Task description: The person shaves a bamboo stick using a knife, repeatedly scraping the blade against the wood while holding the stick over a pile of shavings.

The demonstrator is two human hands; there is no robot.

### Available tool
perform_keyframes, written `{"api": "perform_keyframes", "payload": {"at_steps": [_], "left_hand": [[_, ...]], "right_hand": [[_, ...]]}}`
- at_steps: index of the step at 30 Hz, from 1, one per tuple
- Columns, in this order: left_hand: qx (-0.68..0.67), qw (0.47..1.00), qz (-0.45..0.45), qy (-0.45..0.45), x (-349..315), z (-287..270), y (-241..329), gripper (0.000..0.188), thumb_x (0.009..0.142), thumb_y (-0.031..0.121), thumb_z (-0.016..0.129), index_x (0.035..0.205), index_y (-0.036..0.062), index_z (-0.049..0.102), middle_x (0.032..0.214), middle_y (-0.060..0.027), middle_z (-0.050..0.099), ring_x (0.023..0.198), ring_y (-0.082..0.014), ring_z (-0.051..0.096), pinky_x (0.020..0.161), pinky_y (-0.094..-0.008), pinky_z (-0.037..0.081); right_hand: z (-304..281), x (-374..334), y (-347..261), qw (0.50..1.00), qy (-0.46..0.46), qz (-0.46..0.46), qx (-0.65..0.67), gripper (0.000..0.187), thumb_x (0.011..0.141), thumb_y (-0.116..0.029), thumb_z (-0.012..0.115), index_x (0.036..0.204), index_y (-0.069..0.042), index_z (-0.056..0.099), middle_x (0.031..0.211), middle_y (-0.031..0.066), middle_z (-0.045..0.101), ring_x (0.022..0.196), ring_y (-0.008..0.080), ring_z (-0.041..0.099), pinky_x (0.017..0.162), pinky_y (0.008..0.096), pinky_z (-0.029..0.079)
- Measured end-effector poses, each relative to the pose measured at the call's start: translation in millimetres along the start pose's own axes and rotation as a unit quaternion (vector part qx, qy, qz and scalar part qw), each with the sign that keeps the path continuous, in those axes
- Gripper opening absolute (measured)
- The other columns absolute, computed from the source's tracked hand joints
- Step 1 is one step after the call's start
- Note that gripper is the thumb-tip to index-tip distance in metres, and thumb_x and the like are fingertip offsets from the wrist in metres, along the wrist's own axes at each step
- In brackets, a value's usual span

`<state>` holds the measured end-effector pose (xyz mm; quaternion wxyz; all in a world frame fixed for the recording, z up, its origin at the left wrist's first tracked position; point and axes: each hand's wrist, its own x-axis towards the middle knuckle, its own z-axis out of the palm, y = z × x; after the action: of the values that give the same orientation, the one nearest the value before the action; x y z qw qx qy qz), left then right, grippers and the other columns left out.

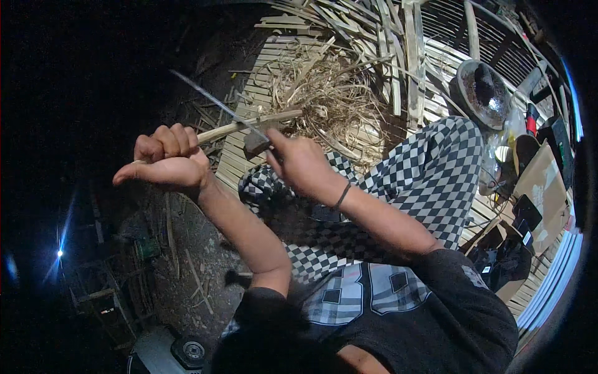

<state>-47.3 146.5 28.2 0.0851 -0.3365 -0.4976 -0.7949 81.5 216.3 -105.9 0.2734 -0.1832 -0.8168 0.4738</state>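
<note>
My left hand (167,157) is closed round a pale wooden stick (218,132), the thumb pointing out to the left. The stick slants up to the right and turns darker toward its far end. A long, thin, shiny metal blade (205,91) crosses it and runs down toward my right hand (304,167). The fingers of my right hand are closed on a small dark block (256,143) beside the blade's lower end. Whether block and blade are joined I cannot tell.
A heap of curly shavings (330,100) lies on the slatted platform (265,68) ahead. Long split strips (389,53) are piled behind it. A round metal pan (483,93) stands at the right, near cardboard (539,193). My crossed legs in checkered trousers (430,168) lie below my hands.
</note>
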Motion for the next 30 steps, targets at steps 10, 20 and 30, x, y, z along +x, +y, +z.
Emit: {"api": "perform_keyframes", "payload": {"at_steps": [10,20,30], "left_hand": [[-0.063,0.997,-0.016,-0.051,2,-4,-7,0.072,0.083,0.086,0.022,0.058,0.0186,0.019,0.042,0.0052,0.018,0.039,-0.0062,0.008,0.036,-0.0238,0.007],[-0.053,0.996,-0.009,-0.067,-5,15,-4,0.072,0.082,0.086,0.019,0.058,0.0187,0.019,0.042,0.0055,0.018,0.039,-0.0053,0.009,0.036,-0.0223,0.008],[-0.086,0.993,-0.017,-0.074,-1,-7,2,0.072,0.082,0.086,0.02,0.059,0.0188,0.018,0.043,0.0051,0.017,0.04,-0.006,0.008,0.037,-0.0233,0.006]], "right_hand": [[13,12,45,1.0,-0.002,0.026,0.002,0.018,0.09,-0.018,0.059,0.101,-0.004,0.056,0.069,0.0222,0.063,0.068,0.043,0.063,0.062,0.052,0.051],[13,18,77,0.999,0.002,0.055,0.0,0.024,0.089,-0.021,0.06,0.109,-0.008,0.058,0.073,0.0219,0.065,0.071,0.044,0.063,0.063,0.0532,0.051],[21,4,25,1.0,-0.003,-0.021,-0.012,0.031,0.089,-0.022,0.061,0.117,-0.011,0.054,0.071,0.0198,0.064,0.068,0.0426,0.063,0.06,0.0519,0.05]]}}
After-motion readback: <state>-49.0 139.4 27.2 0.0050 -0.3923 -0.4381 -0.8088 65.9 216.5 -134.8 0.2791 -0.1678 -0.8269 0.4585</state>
